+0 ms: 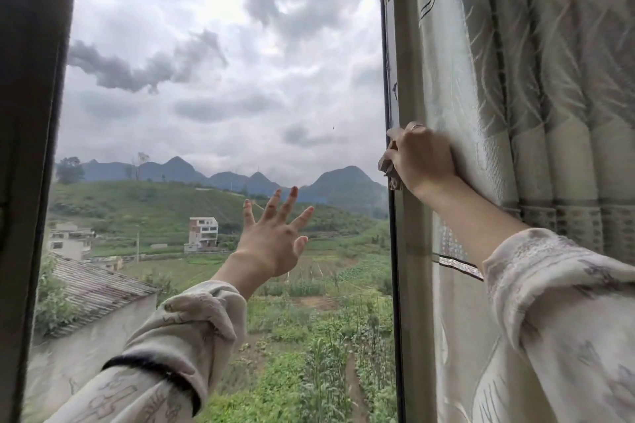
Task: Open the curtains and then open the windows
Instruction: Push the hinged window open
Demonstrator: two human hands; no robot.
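The right hand (424, 156) has its grip curled round the edge of the window frame (395, 233), just beside the curtain (515, 79), which is bunched at the right side. The left hand (275, 237) is raised before the opening, fingers (292, 197) spread apart, holding nothing.

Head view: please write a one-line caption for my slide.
Right hand grips the window frame beside the curtain; left hand open.

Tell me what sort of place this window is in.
Likely an upstairs room in a rural house: a patterned curtain hangs at the window frame, overlooking crop fields, a tiled roof and mountains.
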